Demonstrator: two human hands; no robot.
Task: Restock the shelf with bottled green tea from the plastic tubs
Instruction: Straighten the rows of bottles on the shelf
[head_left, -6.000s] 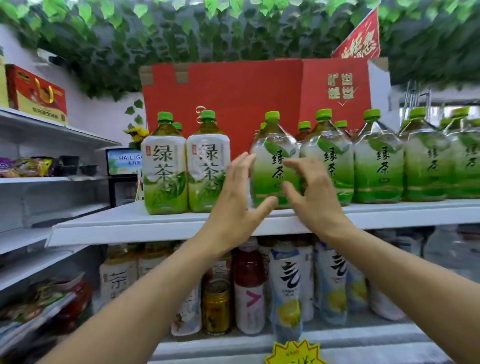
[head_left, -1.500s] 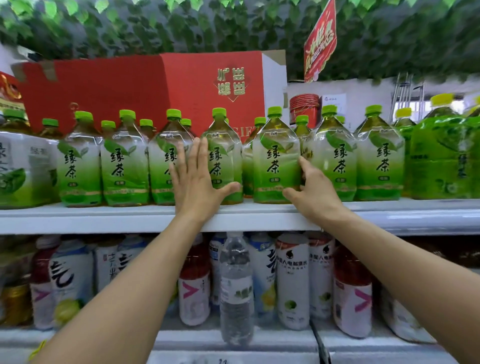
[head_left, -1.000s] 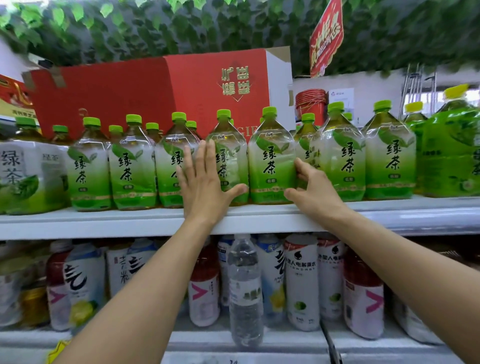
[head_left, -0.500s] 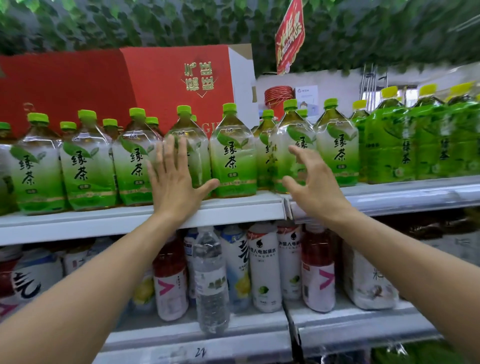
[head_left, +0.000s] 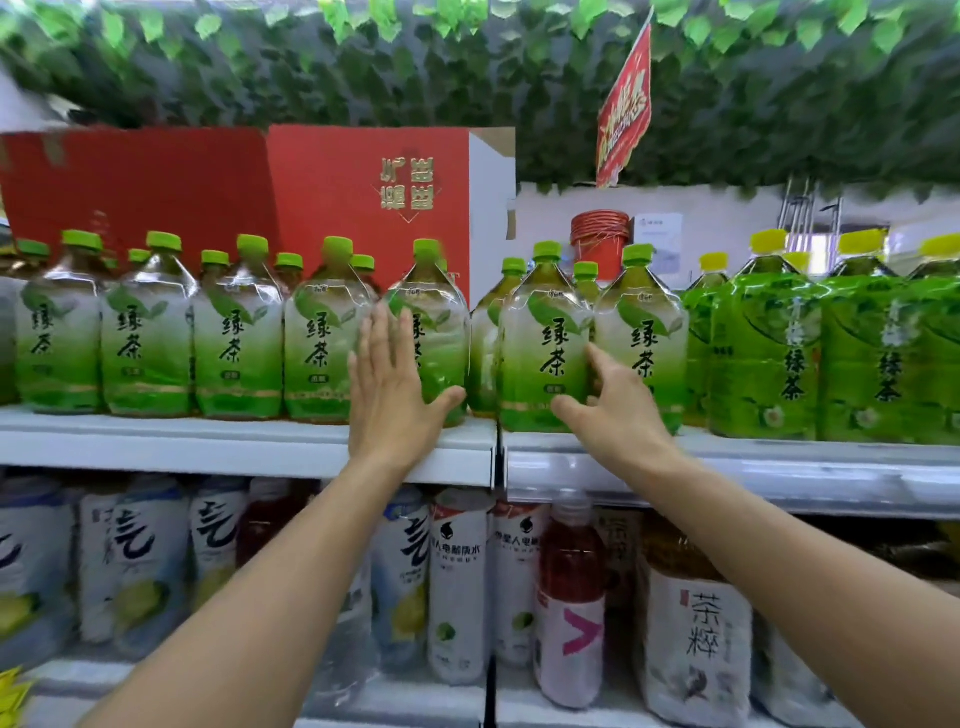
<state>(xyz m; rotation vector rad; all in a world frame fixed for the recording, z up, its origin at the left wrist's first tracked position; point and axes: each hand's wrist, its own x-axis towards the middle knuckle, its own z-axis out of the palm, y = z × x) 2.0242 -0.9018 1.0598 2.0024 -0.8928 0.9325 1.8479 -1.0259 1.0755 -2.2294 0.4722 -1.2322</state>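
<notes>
Leafy green garlands hang across the top of the frame above a white shelf (head_left: 249, 441) lined with green tea bottles. At centre, the left hand (head_left: 387, 395) lies flat, fingers straight, against one bottle (head_left: 441, 338); the right hand (head_left: 613, 410) curves loosely beside its neighbour (head_left: 545, 343), gripping nothing. Judging by the gap between these two, pushing low on their bodies with even pressure should close the row without tipping.

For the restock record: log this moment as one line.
stage: fronting row | left hand: flat on green tea bottle | right hand: between two bottles, grip unclear | upper shelf: full front row
</notes>
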